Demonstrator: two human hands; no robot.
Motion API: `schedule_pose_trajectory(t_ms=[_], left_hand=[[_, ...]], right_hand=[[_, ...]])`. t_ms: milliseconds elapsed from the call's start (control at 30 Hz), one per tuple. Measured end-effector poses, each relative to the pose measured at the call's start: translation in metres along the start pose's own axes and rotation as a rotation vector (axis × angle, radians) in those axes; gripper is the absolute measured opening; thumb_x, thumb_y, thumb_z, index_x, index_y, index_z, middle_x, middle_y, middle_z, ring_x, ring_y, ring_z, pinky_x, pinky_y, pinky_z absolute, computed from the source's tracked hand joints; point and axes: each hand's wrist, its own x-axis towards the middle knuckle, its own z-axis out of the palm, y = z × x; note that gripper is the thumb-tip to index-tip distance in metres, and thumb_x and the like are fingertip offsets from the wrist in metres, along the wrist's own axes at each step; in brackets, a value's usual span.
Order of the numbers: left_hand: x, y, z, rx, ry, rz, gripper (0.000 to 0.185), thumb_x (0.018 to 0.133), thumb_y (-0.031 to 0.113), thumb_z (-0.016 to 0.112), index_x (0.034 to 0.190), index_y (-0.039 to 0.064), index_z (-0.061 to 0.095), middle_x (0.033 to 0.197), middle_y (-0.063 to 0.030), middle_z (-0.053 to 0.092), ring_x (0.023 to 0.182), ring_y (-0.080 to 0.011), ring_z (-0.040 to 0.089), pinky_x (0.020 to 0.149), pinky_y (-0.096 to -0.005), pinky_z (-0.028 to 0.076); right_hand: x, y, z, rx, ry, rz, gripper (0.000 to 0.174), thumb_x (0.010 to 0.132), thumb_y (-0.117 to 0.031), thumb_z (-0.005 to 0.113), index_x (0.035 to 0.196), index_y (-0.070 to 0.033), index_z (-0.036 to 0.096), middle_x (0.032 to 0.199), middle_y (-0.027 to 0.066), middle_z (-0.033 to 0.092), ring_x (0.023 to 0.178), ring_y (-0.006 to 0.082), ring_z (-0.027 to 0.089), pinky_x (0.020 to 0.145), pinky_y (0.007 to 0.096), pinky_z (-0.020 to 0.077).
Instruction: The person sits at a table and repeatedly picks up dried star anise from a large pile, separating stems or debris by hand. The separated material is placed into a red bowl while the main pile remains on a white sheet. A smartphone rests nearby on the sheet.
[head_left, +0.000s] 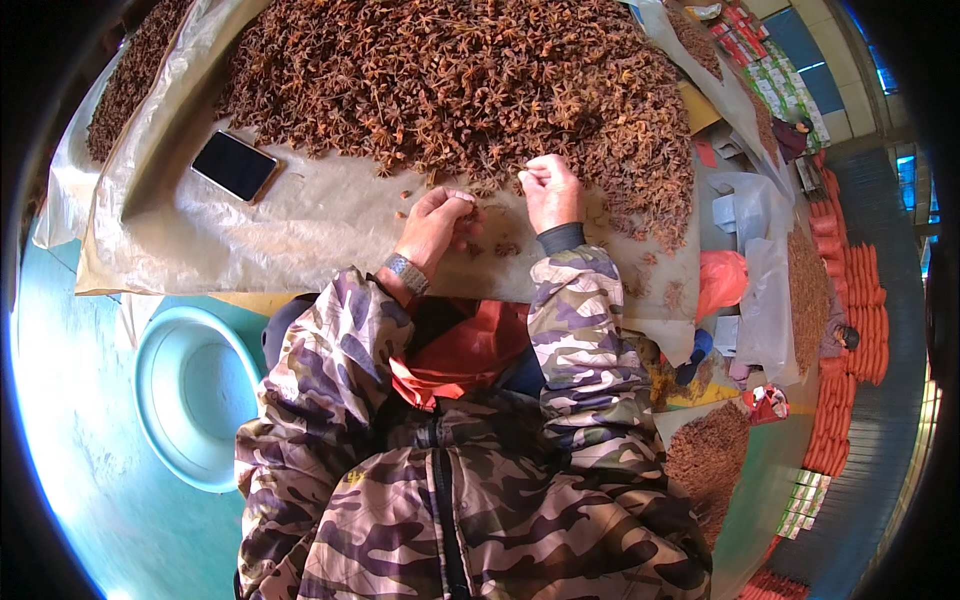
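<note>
A broad heap of dried star anise (465, 82) covers the far part of the table, which is lined with brown sheeting (300, 225). My left hand (435, 225), a metal watch at its wrist, is curled at the near edge of the heap. Dark star anise pieces (471, 223) show in its fingers. To its right, my right hand (553, 193) pinches a tiny piece between thumb and index finger; its exact kind is too small to tell. A few loose star anise pods (507, 248) lie on the sheeting between my forearms.
A smartphone (235, 166) lies on the sheeting at left. Below the table's left side, a light-blue plastic basin (196, 397) stands on the floor. At right are a pink plastic bag (721, 283), another star anise pile (709, 457), stacked red sacks (862, 315) and people (834, 337).
</note>
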Motion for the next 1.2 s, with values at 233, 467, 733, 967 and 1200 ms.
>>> schedule_pose_trajectory(t_ms=[233,467,733,967,1200], left_hand=[[0.000,-0.002,0.001,0.034,-0.031,-0.001,0.015,0.101,0.021,0.060,0.106,0.007,0.064,0.093,-0.0062,0.074,0.073,-0.0136,0.069,0.061,-0.0269,0.053],[-0.001,-0.001,0.003,0.035,-0.049,-0.045,0.015,0.101,0.019,0.062,0.107,0.005,0.063,0.094,-0.0070,0.074,0.076,-0.0137,0.069,0.064,-0.0271,0.055],[-0.006,-0.009,0.007,0.031,-0.191,-0.086,0.016,0.103,0.020,0.066,0.111,0.005,0.066,0.097,-0.0048,0.073,0.078,-0.0127,0.069,0.066,-0.0265,0.056],[-0.006,-0.017,-0.004,0.208,-0.326,0.019,0.015,0.100,0.015,0.072,0.107,0.004,0.066,0.095,-0.0031,0.072,0.076,-0.0103,0.067,0.064,-0.0259,0.056],[-0.016,-0.013,0.000,-0.005,-0.414,-0.056,0.013,0.095,0.003,0.068,0.108,0.004,0.064,0.087,-0.0031,0.067,0.070,-0.0120,0.061,0.063,-0.0272,0.051]], right_hand=[[-0.003,0.009,0.001,-0.130,-0.170,0.091,0.021,0.088,-0.017,0.079,0.104,-0.005,0.072,0.082,0.0131,0.075,0.070,0.0225,0.070,0.067,0.0363,0.0561],[-0.008,0.007,-0.001,-0.259,-0.123,0.025,0.015,0.092,-0.018,0.075,0.090,-0.005,0.067,0.080,0.0144,0.072,0.068,0.0281,0.069,0.065,0.0395,0.0548],[-0.056,-0.042,-0.038,0.821,-0.401,0.569,0.014,0.103,-0.015,0.066,0.109,-0.002,0.066,0.088,0.0029,0.066,0.071,0.0099,0.060,0.063,0.0248,0.0479],[-0.080,-0.050,-0.046,0.830,-0.369,0.578,0.016,0.105,-0.017,0.065,0.107,-0.001,0.065,0.083,0.0010,0.062,0.067,0.0089,0.055,0.063,0.0235,0.0457],[-0.086,-0.067,-0.055,0.894,-0.334,0.628,0.016,0.104,-0.018,0.065,0.104,-0.002,0.065,0.078,-0.0006,0.060,0.065,0.0068,0.054,0.061,0.0224,0.0444]])
